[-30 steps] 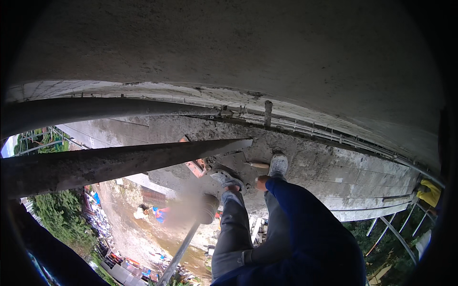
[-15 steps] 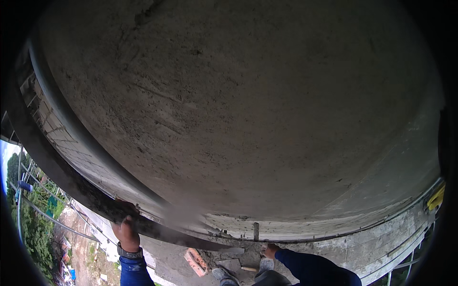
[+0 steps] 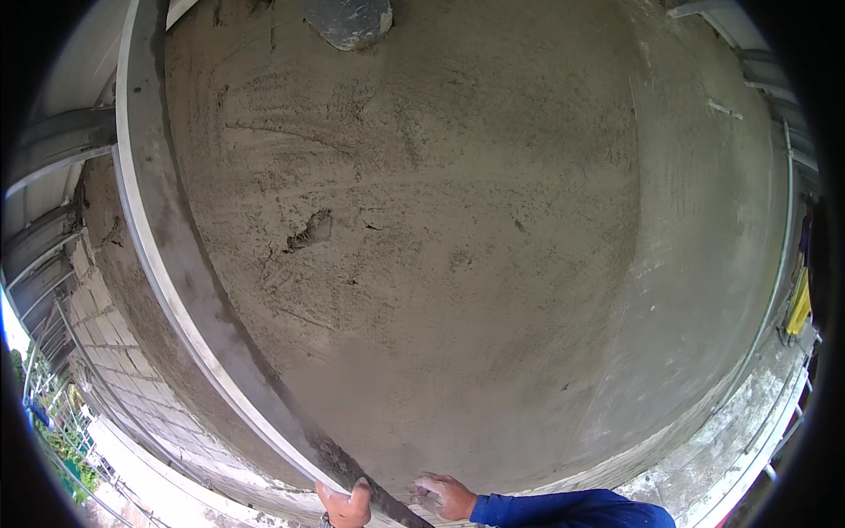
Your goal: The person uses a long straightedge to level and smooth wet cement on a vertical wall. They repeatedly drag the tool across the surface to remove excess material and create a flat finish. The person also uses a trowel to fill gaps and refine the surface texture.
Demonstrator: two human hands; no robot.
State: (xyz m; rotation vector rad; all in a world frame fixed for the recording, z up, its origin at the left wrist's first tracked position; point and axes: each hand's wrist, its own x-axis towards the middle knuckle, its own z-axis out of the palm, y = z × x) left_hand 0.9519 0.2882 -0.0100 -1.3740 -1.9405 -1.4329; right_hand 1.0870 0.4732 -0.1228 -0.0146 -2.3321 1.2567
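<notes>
So the long straightedge (image 3: 216, 295) wasn't slanting out over the ledge (image 3: 709, 449) anymore; it now ran up the wall's (image 3: 458, 229) left side, long axis steep, top pointing up-left. Left hand (image 3: 345, 503) wrapped its lower part; right hand (image 3: 446, 496) half-curled just beside, couldn't tell if holding anything.

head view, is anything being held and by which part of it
The left hand grips the long bar by its lower part; whether the right hand holds anything cannot be told.
</notes>
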